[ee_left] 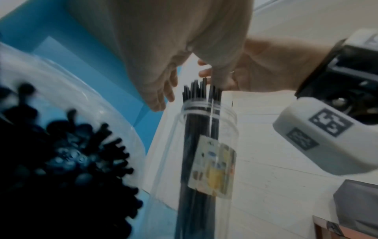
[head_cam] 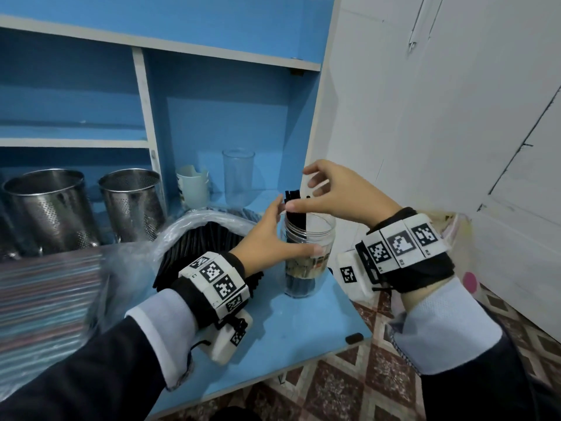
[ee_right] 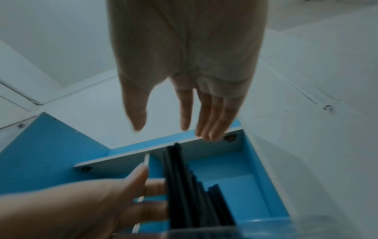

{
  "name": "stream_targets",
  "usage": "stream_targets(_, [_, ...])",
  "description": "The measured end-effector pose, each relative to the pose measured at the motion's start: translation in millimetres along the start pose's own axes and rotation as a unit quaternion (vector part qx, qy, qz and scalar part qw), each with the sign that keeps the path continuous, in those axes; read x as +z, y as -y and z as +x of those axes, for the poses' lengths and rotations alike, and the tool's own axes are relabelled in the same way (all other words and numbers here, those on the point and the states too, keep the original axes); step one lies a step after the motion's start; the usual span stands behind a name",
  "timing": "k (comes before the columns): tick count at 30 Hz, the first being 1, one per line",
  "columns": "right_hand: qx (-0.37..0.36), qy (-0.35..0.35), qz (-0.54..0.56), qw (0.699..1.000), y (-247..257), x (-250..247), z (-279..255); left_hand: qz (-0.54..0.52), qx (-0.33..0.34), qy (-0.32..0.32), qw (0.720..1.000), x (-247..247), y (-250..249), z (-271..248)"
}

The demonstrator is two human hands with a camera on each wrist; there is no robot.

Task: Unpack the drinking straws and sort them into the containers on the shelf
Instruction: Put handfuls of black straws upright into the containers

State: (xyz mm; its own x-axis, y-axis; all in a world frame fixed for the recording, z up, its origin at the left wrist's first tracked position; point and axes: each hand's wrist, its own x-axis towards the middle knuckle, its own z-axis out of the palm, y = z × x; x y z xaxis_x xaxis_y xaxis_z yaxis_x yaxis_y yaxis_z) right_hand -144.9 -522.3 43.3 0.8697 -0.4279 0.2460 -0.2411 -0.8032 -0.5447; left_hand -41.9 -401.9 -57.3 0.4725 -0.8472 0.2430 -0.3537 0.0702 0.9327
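Observation:
A clear plastic jar point(head_cam: 308, 262) with a paper label stands on the blue shelf board point(head_cam: 288, 329). A bunch of black straws point(head_cam: 296, 208) stands upright in it, tops above the rim. My left hand point(head_cam: 296, 227) lies against the jar, thumb across its front and straight fingers point(ee_left: 161, 97) touching the straws point(ee_right: 184, 186) from the left. My right hand point(head_cam: 306, 189) hovers just over the straw tops point(ee_left: 196, 92), fingers spread and holding nothing. An opened clear bag of more black straws point(head_cam: 206, 238) lies left of the jar.
Two perforated steel holders point(head_cam: 48, 205) point(head_cam: 133, 202) stand at the back left. A white cup point(head_cam: 192, 186) and a clear glass point(head_cam: 238, 177) stand behind the bag. A pack of striped coloured straws point(head_cam: 45, 293) lies at the left. A white wall is close on the right.

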Motion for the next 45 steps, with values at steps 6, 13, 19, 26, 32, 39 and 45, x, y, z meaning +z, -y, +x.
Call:
stream_targets(6, [-0.177, -0.238, 0.112, 0.948, 49.4, 28.2, -9.8, -0.006, 0.078, -0.283, 0.956, -56.8, -5.1, -10.9])
stream_targets(13, [-0.068, 0.035, -0.023, 0.997, 79.2, 112.7, 3.8, 0.165, -0.096, -0.288, 0.938, -136.5, 26.5, -32.8])
stream_targets(19, [-0.020, 0.105, -0.129, 0.986, 78.5, 176.5, 16.7, 0.192, -0.145, -0.213, 0.947, -146.3, 46.4, -44.8])
stream_targets(26, [-0.025, 0.102, -0.143, 0.984, 73.7, 186.0, 19.2, 0.149, -0.109, -0.235, 0.954, -145.4, 48.6, -46.3])
stream_targets(32, [0.002, 0.032, -0.029, 0.999, 68.1, 183.5, 16.1, 0.161, -0.093, -0.228, 0.956, -144.9, 49.5, -47.1])
stream_targets(39, [0.014, 0.025, 0.062, 0.998, 63.8, 177.5, 16.5, 0.161, -0.090, -0.221, 0.958, -145.5, 49.6, -46.9])
stream_targets(45, [0.014, 0.039, 0.120, 0.992, 59.3, 170.8, 7.5, 0.149, -0.078, -0.212, 0.962, -147.5, 54.0, -46.9])
